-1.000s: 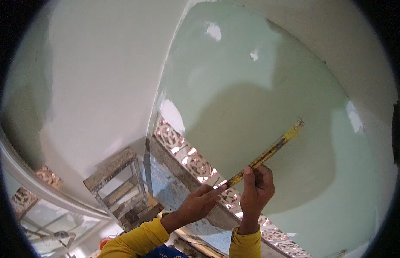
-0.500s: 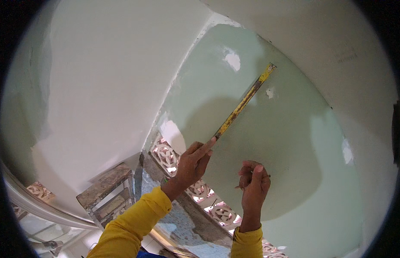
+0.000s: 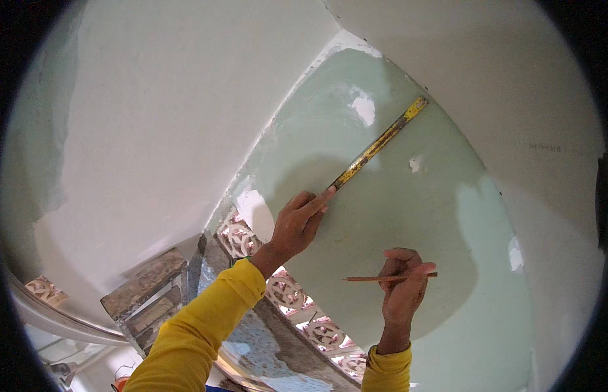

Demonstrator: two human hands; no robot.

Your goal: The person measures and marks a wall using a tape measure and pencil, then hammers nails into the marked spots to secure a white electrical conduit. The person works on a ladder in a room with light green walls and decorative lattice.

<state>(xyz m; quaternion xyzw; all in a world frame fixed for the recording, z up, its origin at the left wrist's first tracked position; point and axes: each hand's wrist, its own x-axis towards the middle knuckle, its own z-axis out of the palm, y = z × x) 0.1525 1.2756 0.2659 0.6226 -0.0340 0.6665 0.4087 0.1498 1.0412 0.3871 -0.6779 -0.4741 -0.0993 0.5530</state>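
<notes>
The fingers of my left hand (image 3: 295, 225) are curling together, gripping the lower end of the yellow measuring tape (image 3: 379, 145), and the index finger is pointing along it. The fingers of my right hand (image 3: 402, 291) are folding almost closed, pinching a thin brown pencil (image 3: 364, 279), whose tip is pointing left, apart from the tape. The tape is running slantwise up before the green wall (image 3: 506, 294), its far end reaching near the upper edge; whether it is touching the surface, I cannot tell. For good work, I am wanting this strip straight and unbent, the left grip firm, the pencil light. Below, patterned openwork blocks (image 3: 286, 292) are lining the wall.
</notes>
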